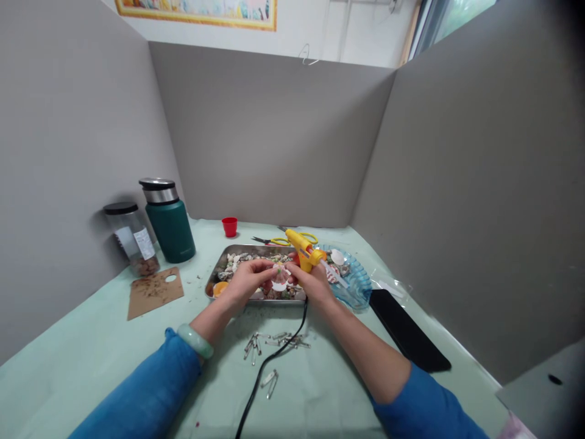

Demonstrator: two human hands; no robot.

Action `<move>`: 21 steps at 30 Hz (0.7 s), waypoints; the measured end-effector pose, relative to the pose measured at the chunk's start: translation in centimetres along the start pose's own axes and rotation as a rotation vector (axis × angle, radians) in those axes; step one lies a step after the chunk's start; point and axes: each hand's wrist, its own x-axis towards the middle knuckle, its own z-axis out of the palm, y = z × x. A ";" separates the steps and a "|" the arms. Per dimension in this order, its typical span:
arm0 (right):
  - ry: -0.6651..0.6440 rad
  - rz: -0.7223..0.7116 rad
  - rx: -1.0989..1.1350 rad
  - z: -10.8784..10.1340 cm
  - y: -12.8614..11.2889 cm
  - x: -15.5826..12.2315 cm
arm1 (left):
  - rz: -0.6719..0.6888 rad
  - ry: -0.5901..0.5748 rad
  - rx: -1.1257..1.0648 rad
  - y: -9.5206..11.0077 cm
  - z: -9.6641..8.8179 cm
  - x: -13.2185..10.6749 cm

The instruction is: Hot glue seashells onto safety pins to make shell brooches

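My left hand [247, 281] is closed in a pinch on a small pale shell [280, 275], held over the metal tray [214, 272] of shells. My right hand [313, 283] grips a yellow glue gun [302, 249] and its fingertips also touch the shell. The gun's black cord [269, 360] runs down toward me across the table. Both hands meet above the tray's near edge.
A blue glass dish [359, 281] with shells sits right of the tray, a black phone [406, 332] beyond it. Several metal clips [269, 344] lie on the green cloth. A green flask [169, 221], jar [132, 239], brown card [154, 291], red cup [230, 227] and scissors [278, 240] stand around. Grey boards wall in the desk.
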 end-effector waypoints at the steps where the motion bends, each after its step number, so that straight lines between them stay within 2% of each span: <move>1: 0.003 0.001 0.005 0.0 0.0 0.0 | 0.006 0.002 0.005 0.0 0.0 0.0; 21: 0.043 -0.011 -0.023 0.6 -0.9 -0.6 | 0.064 0.039 0.069 -0.1 0.0 -0.1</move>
